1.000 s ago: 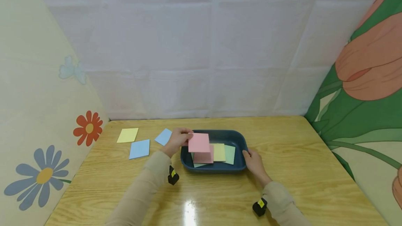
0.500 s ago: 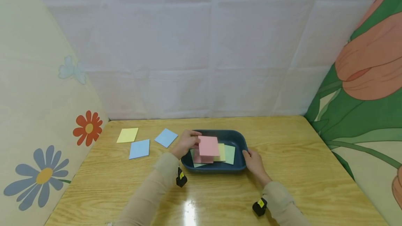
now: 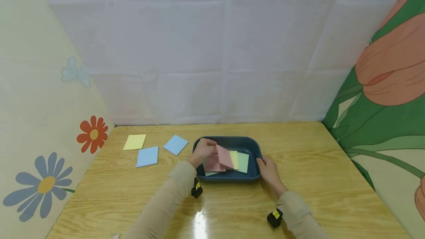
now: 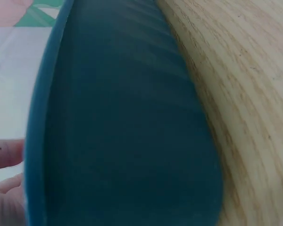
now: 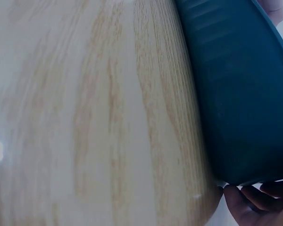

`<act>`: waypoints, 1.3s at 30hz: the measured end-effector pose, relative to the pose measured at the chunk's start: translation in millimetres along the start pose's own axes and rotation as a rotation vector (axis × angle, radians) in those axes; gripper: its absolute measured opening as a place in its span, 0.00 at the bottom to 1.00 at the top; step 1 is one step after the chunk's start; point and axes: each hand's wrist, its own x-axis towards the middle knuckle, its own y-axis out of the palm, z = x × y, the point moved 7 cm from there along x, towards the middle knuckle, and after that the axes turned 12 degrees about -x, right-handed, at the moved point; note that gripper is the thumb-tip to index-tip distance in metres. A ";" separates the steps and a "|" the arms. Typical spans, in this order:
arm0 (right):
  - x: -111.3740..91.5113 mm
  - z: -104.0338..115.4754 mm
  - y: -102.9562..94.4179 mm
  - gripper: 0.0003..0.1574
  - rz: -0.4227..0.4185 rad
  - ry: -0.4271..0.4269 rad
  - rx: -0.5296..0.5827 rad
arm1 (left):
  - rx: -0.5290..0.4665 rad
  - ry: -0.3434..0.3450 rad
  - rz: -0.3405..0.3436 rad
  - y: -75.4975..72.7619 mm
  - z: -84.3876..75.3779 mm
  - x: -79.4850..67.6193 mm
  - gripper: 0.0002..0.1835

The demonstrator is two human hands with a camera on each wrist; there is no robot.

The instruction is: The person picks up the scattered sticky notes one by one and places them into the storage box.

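Observation:
In the head view, my left hand is over the left part of a dark blue tray, pinching a pink sticky note by its left side. The note tilts down to the right. Below it in the tray lie another pink note, a yellow note and a pale green note; a pale green edge shows under the lower pink one. My right hand grips the tray's right end. The left wrist view shows mostly the tray's outer wall, which hides the held note.
On the wooden table, left of the tray, lie a yellow note and two blue notes, one nearer and one beside the tray. A white cloth hangs behind the table, with printed flower panels at both sides.
My left hand has moved right with the pink note, which has gone from lying flat to tilted and lower. The blue note behind the hand is now uncovered. My right hand stays put.

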 end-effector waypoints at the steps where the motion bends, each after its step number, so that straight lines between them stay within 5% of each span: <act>1: 0.0 -0.2 0.2 0.20 0.000 0.003 0.002 | 0.029 0.011 -0.002 -0.1 -0.9 0.1 0.21; 10: -0.8 1.0 -0.2 0.20 -0.001 -0.001 0.006 | 0.222 0.099 0.040 -0.1 -9.3 -2.6 0.22; 16: -0.3 -0.2 0.6 0.21 0.007 0.013 0.025 | 0.225 0.127 0.026 -1.5 -14.6 -5.6 0.19; 27: 0.9 -0.9 -0.5 0.20 0.002 0.012 0.013 | -0.042 0.110 -0.047 -10.7 -19.5 -7.0 0.10; 39: 1.2 -1.3 0.2 0.21 0.007 0.009 0.016 | -0.146 0.097 -0.087 -28.6 -18.8 -4.7 0.08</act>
